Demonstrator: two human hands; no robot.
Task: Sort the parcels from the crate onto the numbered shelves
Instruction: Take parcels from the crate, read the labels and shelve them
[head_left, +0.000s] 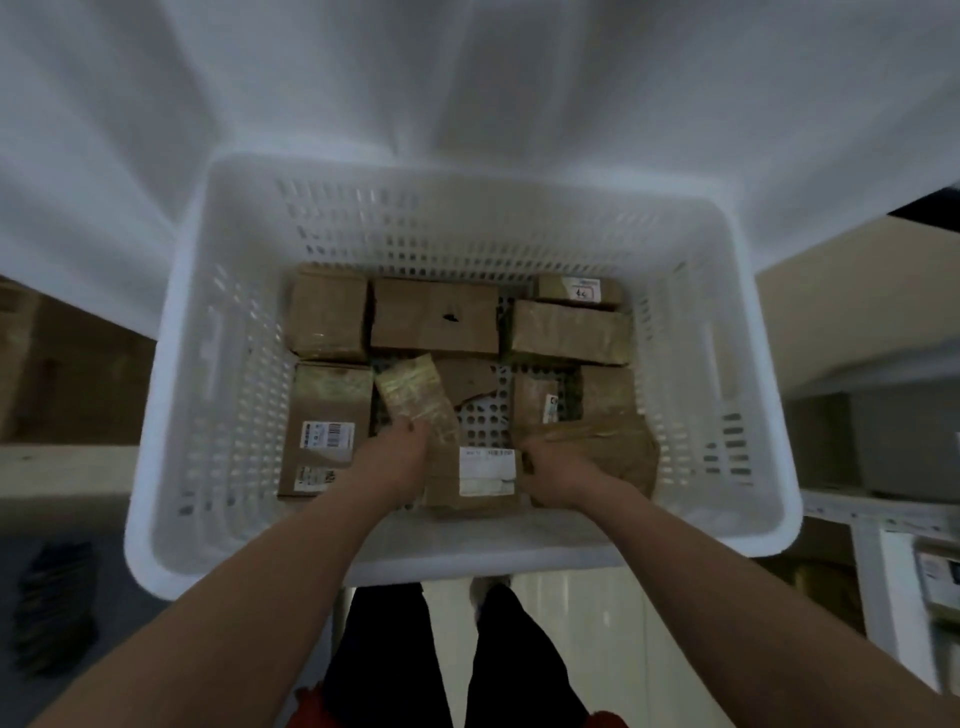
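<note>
My left fingers curl round a small parcel, right fingers grip a crumpled parcel, both in the crate. I'd lift straight up, one at a time.

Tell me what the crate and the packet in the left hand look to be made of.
Crate: white moulded plastic, matt, judging by the rows of slots in its walls and the round holes in its floor. Packet, gripped by the left hand: brown card or paper, probably wrapped in clear tape, since its face shines in streaks; the blur leaves that open.
</note>
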